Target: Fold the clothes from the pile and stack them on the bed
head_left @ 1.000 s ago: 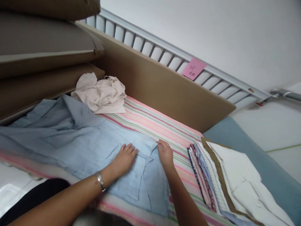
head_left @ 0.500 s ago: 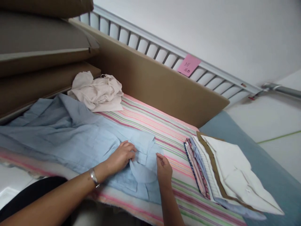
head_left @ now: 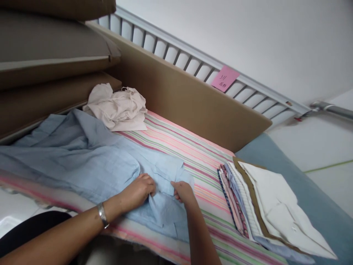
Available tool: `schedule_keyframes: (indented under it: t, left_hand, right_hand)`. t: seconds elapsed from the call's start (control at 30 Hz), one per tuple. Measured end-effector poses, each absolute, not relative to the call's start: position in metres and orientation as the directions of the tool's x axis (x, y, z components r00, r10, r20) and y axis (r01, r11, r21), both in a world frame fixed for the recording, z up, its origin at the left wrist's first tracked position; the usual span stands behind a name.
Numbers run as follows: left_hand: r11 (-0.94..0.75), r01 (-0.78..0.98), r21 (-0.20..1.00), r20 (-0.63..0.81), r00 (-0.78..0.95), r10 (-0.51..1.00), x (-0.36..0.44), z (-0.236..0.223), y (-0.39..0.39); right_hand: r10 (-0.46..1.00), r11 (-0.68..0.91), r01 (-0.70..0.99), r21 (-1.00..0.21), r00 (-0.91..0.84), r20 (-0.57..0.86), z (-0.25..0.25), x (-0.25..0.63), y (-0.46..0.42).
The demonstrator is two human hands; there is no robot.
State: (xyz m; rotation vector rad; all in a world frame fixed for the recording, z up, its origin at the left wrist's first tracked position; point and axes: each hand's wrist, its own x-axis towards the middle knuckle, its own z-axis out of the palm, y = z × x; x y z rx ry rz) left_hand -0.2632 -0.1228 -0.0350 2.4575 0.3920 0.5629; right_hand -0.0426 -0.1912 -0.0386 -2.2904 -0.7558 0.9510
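blue garment (head_left: 104, 165) | long axis sideways | handled end toward folded clothes (head_left: 273, 187)

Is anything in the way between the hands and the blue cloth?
Nothing I can see: the left hand and right hand are both on the blue cloth. The cream cloth lies farther back.

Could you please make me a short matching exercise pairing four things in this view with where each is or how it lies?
Things
1. Pink note
2. Bracelet
3. Blue garment
4. Cream cloth

Places and states
A. Around the left wrist
B. Crumpled in a heap
C. On the slatted rail
D. Spread out, with the left hand and right hand on it

Right pairs: 1-C, 2-A, 3-D, 4-B
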Motion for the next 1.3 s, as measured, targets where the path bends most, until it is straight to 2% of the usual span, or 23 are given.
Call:
schedule_keyframes:
  t: [0.23, 0.33, 0.43, 0.5, 0.63, 0.73, 0.8, 0.87, 0.97, 1.17, 1.23, 1.3]
  left_hand:
    - [-0.813, 0.241, 0.531, 0.314, 0.835, 0.452, -0.254, -0.03, -0.13]
    - [-0.819, 0.279, 0.501, 0.356, 0.796, 0.489, -0.243, -0.032, -0.135]
    - [-0.801, 0.307, 0.514, 0.383, 0.753, 0.535, -0.229, -0.033, -0.136]
    - [-0.765, 0.355, 0.537, 0.365, 0.72, 0.59, -0.221, -0.033, -0.134]
    - [-0.686, 0.466, 0.559, 0.24, 0.701, 0.672, -0.215, -0.032, -0.124]
    - [-0.656, 0.488, 0.576, 0.199, 0.695, 0.691, -0.218, -0.029, -0.12]
    - [-0.647, 0.487, 0.586, 0.187, 0.696, 0.693, -0.221, -0.027, -0.12]
    - [-0.649, 0.488, 0.583, 0.172, 0.707, 0.686, -0.224, -0.025, -0.121]
    - [-0.667, 0.483, 0.568, 0.164, 0.728, 0.666, -0.226, -0.023, -0.124]
    - [-0.667, 0.476, 0.574, 0.164, 0.731, 0.662, -0.229, -0.023, -0.124]
    - [-0.663, 0.478, 0.576, 0.163, 0.727, 0.666, -0.229, -0.023, -0.123]
    - [-0.661, 0.476, 0.58, 0.165, 0.726, 0.668, -0.23, -0.022, -0.123]
  right_hand:
    - [0.674, -0.653, 0.249, -0.715, 0.621, -0.4, -0.027, -0.05, -0.2]
    - [0.718, -0.531, 0.165, -0.831, 0.609, -0.337, -0.018, -0.058, -0.2]
    - [0.781, -0.341, 0.125, -0.932, 0.589, -0.207, -0.011, -0.076, -0.197]
    - [0.817, -0.258, 0.229, -0.939, 0.57, -0.086, -0.01, -0.093, -0.194]
    - [0.891, -0.125, 0.523, -0.843, 0.434, 0.137, -0.01, -0.114, -0.192]
    - [0.895, -0.143, 0.468, -0.872, 0.437, 0.088, -0.011, -0.098, -0.195]
    - [0.823, -0.279, 0.347, -0.896, 0.567, -0.037, -0.016, -0.075, -0.201]
    - [0.714, -0.457, 0.216, -0.863, 0.668, -0.21, -0.023, -0.051, -0.205]
    - [0.636, -0.605, 0.127, -0.786, 0.671, -0.381, -0.037, -0.031, -0.206]
    - [0.665, -0.634, 0.173, -0.754, 0.619, -0.417, -0.041, -0.044, -0.183]
    - [0.679, -0.615, 0.2, -0.763, 0.626, -0.383, -0.03, -0.052, -0.176]
    - [0.725, -0.55, 0.296, -0.781, 0.634, -0.271, -0.016, -0.059, -0.173]
